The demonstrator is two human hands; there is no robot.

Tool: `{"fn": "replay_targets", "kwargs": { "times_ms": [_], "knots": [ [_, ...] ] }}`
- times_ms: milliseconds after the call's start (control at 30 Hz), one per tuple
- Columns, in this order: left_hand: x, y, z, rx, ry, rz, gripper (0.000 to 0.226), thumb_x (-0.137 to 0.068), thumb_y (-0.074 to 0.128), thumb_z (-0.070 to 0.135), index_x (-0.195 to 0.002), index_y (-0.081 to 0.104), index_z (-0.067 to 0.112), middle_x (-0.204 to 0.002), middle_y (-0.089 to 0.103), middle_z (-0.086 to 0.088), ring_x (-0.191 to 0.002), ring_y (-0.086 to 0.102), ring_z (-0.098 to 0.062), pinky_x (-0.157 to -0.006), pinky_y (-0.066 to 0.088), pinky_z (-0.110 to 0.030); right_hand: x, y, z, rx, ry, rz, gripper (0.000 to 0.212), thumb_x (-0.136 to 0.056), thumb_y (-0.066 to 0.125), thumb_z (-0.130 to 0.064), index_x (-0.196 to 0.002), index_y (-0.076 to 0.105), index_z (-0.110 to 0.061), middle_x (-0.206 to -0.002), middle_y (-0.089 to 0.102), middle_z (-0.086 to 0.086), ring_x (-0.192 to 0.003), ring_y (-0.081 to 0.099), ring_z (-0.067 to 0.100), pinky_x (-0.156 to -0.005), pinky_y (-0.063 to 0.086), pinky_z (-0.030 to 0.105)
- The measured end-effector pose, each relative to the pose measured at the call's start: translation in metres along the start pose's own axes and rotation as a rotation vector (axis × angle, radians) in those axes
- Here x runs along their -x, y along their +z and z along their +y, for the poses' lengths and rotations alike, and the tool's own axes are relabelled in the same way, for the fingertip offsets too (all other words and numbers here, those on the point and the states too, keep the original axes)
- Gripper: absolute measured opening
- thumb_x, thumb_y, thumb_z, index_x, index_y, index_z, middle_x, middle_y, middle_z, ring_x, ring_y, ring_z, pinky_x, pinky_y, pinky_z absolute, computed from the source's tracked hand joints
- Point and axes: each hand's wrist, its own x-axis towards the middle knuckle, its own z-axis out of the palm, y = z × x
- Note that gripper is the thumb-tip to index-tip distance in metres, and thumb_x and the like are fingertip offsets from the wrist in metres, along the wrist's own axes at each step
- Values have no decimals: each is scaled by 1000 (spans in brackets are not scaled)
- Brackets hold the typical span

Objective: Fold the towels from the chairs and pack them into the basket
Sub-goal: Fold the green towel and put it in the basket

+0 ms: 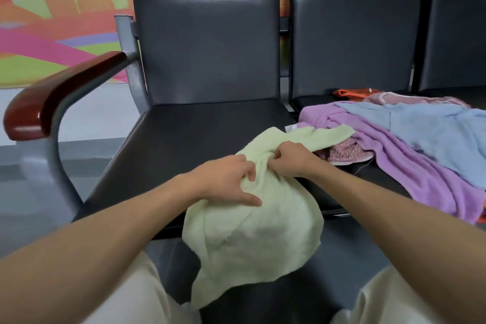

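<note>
Pale green towel (pixel 252 223) hung over the front edge of a black chair seat (pixel 197 134), left grip (pixel 226 179) and right grip (pixel 292 158) both clamped on it, heaped towels (pixel 394 144) on the adjoining seat, painted mural wall (pixel 52 21) behind.

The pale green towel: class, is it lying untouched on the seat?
No, both the left hand and the right hand grip the pale green towel, bunching it.

Pale green towel (pixel 252 231) bunched, overhanging seat edge
</note>
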Motion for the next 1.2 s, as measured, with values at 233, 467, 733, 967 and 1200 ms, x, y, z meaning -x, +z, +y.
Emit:
{"fn": "replay_targets", "kwargs": {
  "times_ms": [233,467,733,967,1200],
  "knots": [
    [7,-10,-3,272,-45,169,18,-91,49,25,-73,47,23,-76,54,6,-74,51,-16,-65,41,-31,1,-8,-1,-202,32,-31,33,-80,63,-14,-56,41,-14,-60,42,1,-60,38,15,-53,30,29],
    [10,-37,-27,1385,-465,511,25,-96,40,12,-80,59,11,-79,63,-5,-71,59,-21,-69,46,-32,15,-46,13,-1093,205,134,27,-81,52,14,-74,52,-13,-69,51,4,-65,51,16,-52,42,21],
    [22,-38,-72,1759,-683,819,13,-94,50,5,-106,56,5,-87,58,-7,-73,60,-20,-74,54,-38,32,-71,38,-1063,277,216,20,-89,43,3,-79,55,-9,-73,51,14,-68,51,28,-60,37,27],
    [33,-31,-63,1348,-475,432,29,-80,58,-20,-99,59,2,-94,62,-14,-88,64,-29,-78,55,-40,32,-36,24,-403,176,-103,31,-79,75,-15,-104,66,2,-90,58,6,-75,51,17,-61,39,24],
    [41,-19,-76,183,-432,187,14,-87,50,3,-100,49,8,-112,48,-14,-105,47,-32,-79,41,-35,16,-25,5,95,233,-111,74,-68,85,-35,-123,50,-2,-115,63,12,-89,59,24,-74,48,28]
  ]
}}
